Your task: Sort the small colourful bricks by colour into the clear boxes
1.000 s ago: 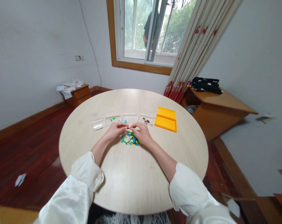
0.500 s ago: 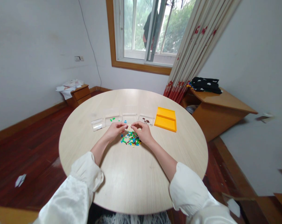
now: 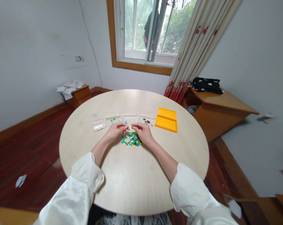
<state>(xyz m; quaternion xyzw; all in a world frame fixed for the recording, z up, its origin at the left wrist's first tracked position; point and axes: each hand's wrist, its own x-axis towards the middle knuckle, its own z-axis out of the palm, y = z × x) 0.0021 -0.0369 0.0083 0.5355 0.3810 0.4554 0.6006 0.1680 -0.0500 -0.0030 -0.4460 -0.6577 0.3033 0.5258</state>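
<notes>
Both hands hover over the far side of a pile of small building bricks (image 3: 131,140) in green, blue, yellow, white and brown. My left hand (image 3: 116,130) is closed, thumb and fingers pinched together at the pile's left edge; what lies between the tips is too small to name. My right hand (image 3: 143,132) is pinched in the same way, its fingertips close to the left ones, and any piece in it cannot be made out. Beyond the hands stand clear trays: one with green bricks (image 3: 112,120), one with a blue brick (image 3: 126,122), one with brown bricks (image 3: 146,121).
A yellow open case (image 3: 166,120) lies to the right of the trays. At the left end of the row is another clear box (image 3: 98,125). The round table (image 3: 132,175) stands before a window, with a wooden cabinet (image 3: 221,109) at the right.
The hands stay nearly in place. Only the fingertips shift very slightly between the two frames.
</notes>
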